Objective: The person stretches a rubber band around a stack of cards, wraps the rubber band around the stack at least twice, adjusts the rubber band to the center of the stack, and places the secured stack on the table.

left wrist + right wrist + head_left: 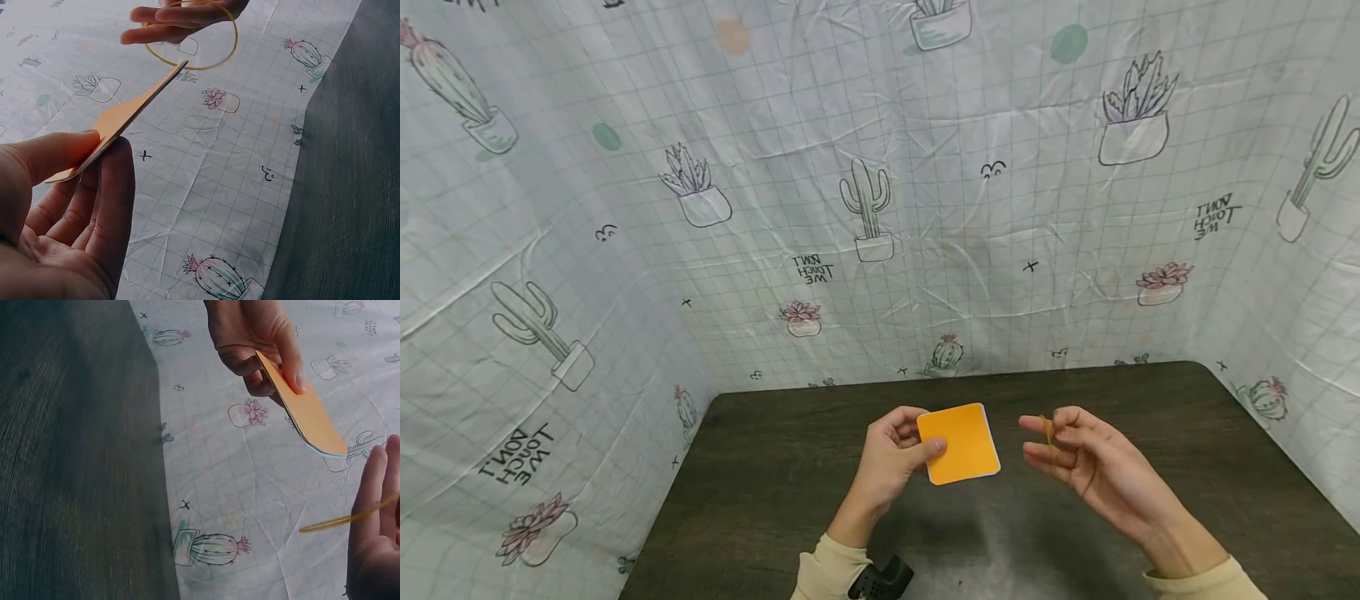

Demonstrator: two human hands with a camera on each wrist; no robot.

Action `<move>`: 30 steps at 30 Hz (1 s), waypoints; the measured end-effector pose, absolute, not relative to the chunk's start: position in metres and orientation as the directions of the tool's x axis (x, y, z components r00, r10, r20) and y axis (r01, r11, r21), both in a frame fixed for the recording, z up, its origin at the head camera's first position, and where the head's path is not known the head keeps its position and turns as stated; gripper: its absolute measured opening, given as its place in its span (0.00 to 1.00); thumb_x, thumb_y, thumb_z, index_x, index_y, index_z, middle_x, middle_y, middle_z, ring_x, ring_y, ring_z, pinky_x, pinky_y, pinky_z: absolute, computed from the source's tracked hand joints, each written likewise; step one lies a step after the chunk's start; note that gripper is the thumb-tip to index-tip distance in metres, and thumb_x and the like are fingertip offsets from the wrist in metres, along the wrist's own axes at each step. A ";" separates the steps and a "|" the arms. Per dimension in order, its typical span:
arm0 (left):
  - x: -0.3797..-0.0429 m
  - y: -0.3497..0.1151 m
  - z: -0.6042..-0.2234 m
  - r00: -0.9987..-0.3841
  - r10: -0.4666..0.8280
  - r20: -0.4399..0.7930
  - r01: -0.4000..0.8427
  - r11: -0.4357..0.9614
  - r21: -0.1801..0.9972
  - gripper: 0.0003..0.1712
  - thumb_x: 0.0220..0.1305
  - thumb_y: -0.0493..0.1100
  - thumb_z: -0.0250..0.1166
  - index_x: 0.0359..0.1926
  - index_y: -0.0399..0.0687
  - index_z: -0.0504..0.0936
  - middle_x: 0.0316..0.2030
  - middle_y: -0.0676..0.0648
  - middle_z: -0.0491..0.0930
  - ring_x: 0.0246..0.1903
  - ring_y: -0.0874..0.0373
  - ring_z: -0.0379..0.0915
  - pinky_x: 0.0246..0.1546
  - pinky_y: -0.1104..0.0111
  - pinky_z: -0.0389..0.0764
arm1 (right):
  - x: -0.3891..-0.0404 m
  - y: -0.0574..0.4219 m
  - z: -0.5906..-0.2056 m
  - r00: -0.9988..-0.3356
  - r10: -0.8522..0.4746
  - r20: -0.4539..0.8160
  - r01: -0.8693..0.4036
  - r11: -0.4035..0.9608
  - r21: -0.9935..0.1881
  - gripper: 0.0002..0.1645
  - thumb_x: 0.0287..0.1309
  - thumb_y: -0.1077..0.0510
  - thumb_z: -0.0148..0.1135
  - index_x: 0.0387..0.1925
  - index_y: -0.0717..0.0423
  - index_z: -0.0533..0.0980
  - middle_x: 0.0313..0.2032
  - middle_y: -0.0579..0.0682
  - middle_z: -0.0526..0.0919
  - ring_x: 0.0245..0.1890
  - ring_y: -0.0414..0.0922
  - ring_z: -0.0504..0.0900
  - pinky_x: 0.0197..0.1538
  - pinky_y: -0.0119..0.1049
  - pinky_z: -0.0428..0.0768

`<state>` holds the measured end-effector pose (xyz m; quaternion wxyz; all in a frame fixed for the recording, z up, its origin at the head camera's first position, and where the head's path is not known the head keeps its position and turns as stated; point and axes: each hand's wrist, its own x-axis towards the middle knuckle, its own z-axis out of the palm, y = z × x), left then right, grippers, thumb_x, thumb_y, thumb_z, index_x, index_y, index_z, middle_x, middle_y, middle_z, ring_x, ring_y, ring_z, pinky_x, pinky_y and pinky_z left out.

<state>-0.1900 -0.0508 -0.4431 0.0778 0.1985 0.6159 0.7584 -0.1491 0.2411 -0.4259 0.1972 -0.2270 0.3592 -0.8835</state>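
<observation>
An orange square card with rounded corners (pixel 961 458) is pinched by my left hand (pixel 883 458), thumb on its orange face and fingers behind. From the side, the card (pixel 128 112) is thin with a darker underside; whether it is one sheet or several cannot be told. To its right, my right hand (pixel 1101 462) holds a thin yellow rubber band (pixel 1048 431) at the fingers. The left wrist view shows the band (pixel 235 44) as a wide loop about those fingers. Band and card appear apart in the head view. Both hands are above the table.
A dark wood-grain table (pixel 760 500) lies beneath the hands. Behind it and at both sides hangs a pale gridded cloth (pixel 925 208) printed with cacti. A black band (pixel 883 579) sits on the left wrist at the cream sleeve (pixel 827 571).
</observation>
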 end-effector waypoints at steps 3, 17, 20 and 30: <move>-0.190 -0.050 -0.443 -0.911 0.361 0.199 0.121 -0.226 0.967 0.22 0.61 0.33 0.72 0.54 0.31 0.77 0.44 0.37 0.84 0.38 0.53 0.86 0.28 0.63 0.86 | -0.149 0.240 -0.427 -0.841 -0.485 0.241 0.133 -0.616 -0.777 0.21 0.75 0.74 0.34 0.47 0.57 0.74 0.58 0.54 0.80 0.52 0.52 0.84 0.61 0.47 0.75; -0.190 -0.049 -0.446 -0.915 0.360 0.185 0.110 -0.219 0.969 0.21 0.62 0.33 0.72 0.54 0.31 0.77 0.43 0.38 0.85 0.38 0.53 0.86 0.29 0.64 0.86 | -0.149 0.238 -0.423 -0.856 -0.478 0.199 0.130 -0.570 -0.811 0.27 0.82 0.58 0.31 0.52 0.54 0.80 0.58 0.52 0.82 0.52 0.49 0.84 0.58 0.45 0.78; -0.189 -0.049 -0.446 -0.912 0.363 0.191 0.113 -0.227 0.967 0.22 0.62 0.33 0.72 0.54 0.30 0.77 0.44 0.38 0.85 0.39 0.53 0.86 0.29 0.64 0.86 | -0.149 0.238 -0.422 -0.865 -0.457 0.207 0.075 -0.526 -0.847 0.25 0.82 0.60 0.33 0.55 0.56 0.79 0.58 0.53 0.82 0.55 0.50 0.83 0.58 0.46 0.79; -0.189 -0.050 -0.446 -0.910 0.365 0.199 0.124 -0.220 0.968 0.21 0.62 0.32 0.71 0.54 0.30 0.77 0.44 0.37 0.84 0.39 0.54 0.86 0.30 0.64 0.86 | -0.150 0.234 -0.420 -0.880 -0.405 0.247 -0.137 -0.283 -0.949 0.20 0.76 0.70 0.42 0.64 0.63 0.70 0.59 0.53 0.79 0.58 0.51 0.81 0.56 0.48 0.79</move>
